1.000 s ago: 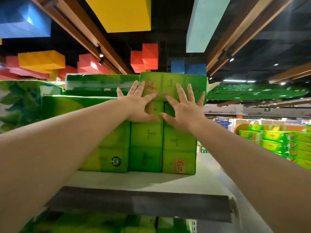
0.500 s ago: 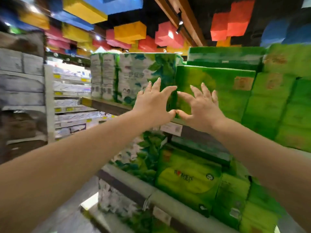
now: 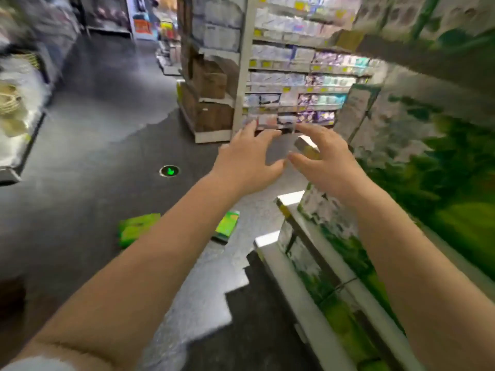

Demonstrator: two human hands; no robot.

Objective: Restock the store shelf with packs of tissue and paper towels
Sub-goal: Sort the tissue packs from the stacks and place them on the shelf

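Note:
My left hand (image 3: 247,160) and my right hand (image 3: 325,160) hang in the air side by side, fingers spread, holding nothing. Below them, two green tissue packs lie on the dark floor: one (image 3: 136,228) left of my left forearm, the other (image 3: 227,226) just right of it. The shelf unit (image 3: 302,269) runs along my right, its tiers filled with green and leaf-printed tissue and paper towel packs (image 3: 450,199). The view is blurred by motion.
A dark aisle floor with a round green floor light (image 3: 169,171) stretches ahead. An end shelf with brown cartons (image 3: 211,103) and a shelf of pale packaged goods (image 3: 292,84) stand beyond. Another display (image 3: 16,111) lines the left side.
Both hands left the green packs on the top shelf and pulled back. The view swung left and down from the ceiling and shelf to the aisle floor.

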